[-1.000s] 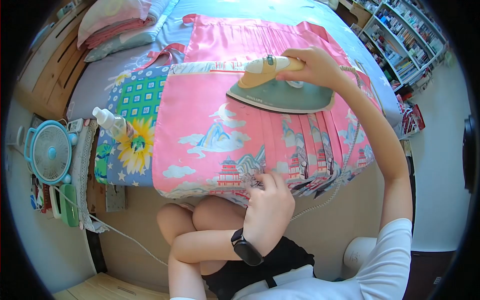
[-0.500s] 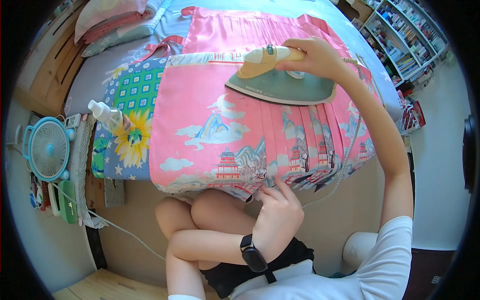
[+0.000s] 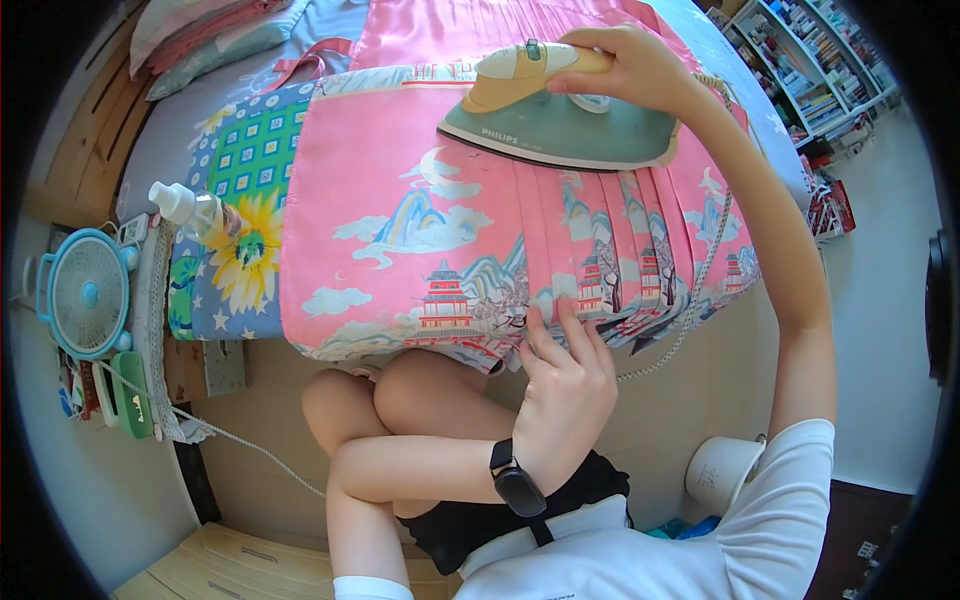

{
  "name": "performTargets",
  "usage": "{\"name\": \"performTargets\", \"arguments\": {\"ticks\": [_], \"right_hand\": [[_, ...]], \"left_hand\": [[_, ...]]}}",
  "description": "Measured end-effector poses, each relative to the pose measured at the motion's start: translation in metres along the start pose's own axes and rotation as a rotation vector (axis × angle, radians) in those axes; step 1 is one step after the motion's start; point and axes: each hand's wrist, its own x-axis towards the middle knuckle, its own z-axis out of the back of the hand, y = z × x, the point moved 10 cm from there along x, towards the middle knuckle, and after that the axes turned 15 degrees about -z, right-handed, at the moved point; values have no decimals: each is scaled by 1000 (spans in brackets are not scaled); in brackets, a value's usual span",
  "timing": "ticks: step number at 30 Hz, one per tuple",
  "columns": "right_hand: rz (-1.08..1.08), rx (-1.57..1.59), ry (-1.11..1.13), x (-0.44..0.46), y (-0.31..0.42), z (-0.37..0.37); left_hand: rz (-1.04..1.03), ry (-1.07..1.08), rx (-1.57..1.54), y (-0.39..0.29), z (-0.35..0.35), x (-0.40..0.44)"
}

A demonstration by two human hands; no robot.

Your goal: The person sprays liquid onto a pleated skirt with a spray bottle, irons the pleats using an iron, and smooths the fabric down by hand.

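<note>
A pink pleated skirt, printed with pagodas, mountains and clouds, is spread at the bed's edge, its hem hanging over the front. My right hand is closed round the cream handle of a green Philips iron. The iron's soleplate rests on the upper part of the pleats, tip to the left. At the lower edge, my left hand lies with fingers stretched and apart, fingertips touching the pleats near the hem. Its thumb is partly hidden. A black watch is on that wrist.
A spray bottle lies on the patterned cloth to the left. The iron's cord hangs over the skirt's right side. A blue fan stands far left, a white bin at lower right, a bookshelf at upper right.
The view has shifted, so the bed and skirt appear higher. The iron has moved slightly with my right hand, still on the pleats. My left fingers reach further up onto the fabric.
</note>
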Motion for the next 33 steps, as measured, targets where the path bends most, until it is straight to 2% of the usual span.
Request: {"name": "performTargets", "arguments": {"ticks": [10, 13, 14, 16, 18, 20, 22, 25, 29, 31, 32, 33], "right_hand": [[-15, 16, -16, -1, 1, 0], [-49, -15, 81, -3, 8, 3], [-51, -9, 92, -3, 11, 5], [-34, -86, 47, -6, 15, 9], [-41, -45, 14, -2, 2, 3], [-45, -18, 35, 0, 1, 1], [-59, -15, 43, 2, -1, 0], [-66, -26, 22, 1, -4, 0], [-34, -30, -32, 3, -3, 1], [-21, -25, -49, 0, 4, 8], [-17, -12, 1, 0, 6, 7], [-13, 1, 53, 0, 5, 2]], "left_hand": [[-18, 56, 6, -9, -5, -6], [-203, 187, -128, -44, -27, -15], [-202, 196, -136, -46, -32, -19], [-397, 145, -189, -65, -30, -24], [-306, 200, -125, -51, -31, -25], [-129, 200, -113, -16, -30, -32], [144, 108, -123, 26, -33, -50], [345, 167, 52, 64, -48, -76], [320, 156, -10, 61, -91, -82], [286, 127, 170, 53, -102, -79], [289, 131, 179, 52, -96, -76], [305, 146, 62, 52, -93, -74]]}}
